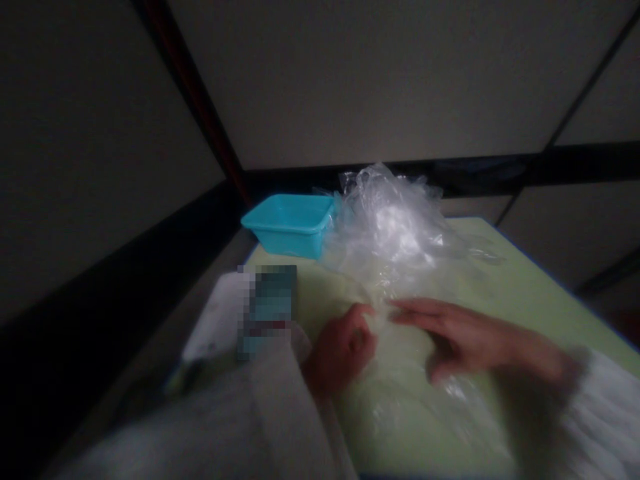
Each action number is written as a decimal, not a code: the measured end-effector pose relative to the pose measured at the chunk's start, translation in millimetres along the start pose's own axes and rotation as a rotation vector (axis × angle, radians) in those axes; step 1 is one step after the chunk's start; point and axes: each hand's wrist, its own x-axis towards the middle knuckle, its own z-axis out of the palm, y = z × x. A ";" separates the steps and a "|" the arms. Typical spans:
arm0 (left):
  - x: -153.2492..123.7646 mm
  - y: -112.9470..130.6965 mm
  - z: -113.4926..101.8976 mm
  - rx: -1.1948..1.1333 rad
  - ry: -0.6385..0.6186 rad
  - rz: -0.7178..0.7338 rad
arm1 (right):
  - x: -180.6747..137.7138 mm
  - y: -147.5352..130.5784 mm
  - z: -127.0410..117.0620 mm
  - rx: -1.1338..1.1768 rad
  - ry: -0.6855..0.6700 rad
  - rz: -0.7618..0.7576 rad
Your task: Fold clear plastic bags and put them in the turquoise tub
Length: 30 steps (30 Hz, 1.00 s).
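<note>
A clear plastic bag [390,393] lies flat across the front of the pale green table, between and under my hands. My left hand [345,347] has its fingers curled closed at the bag's left side, gripping the plastic. To its right, my right hand [465,333] is stretched out with its fingers together and thumb apart, palm side towards the bag. Those fingertips point at the upper part of the bag and seem to touch it. Behind both hands rises a crumpled heap of clear plastic bags [395,220]. The picture is dim and somewhat blurred.
A turquoise plastic basin [295,233] stands at the table's back left, against the heap. Left of my left hand is a blurred-out greenish rectangular thing [273,300] beside a white object [220,313]. The table [530,293] has a blue edge; grey wall panels stand behind.
</note>
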 end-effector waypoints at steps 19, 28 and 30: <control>14.2 -7.9 -8.0 0.002 0.120 0.133 | 14.4 -9.7 10.9 -0.024 0.028 -0.169; 16.9 -18.7 -8.5 0.354 0.150 0.116 | 9.5 -6.4 7.7 0.033 0.084 -0.129; 17.8 -18.6 -9.8 0.379 0.138 0.070 | 8.6 -3.4 8.8 0.044 0.108 -0.105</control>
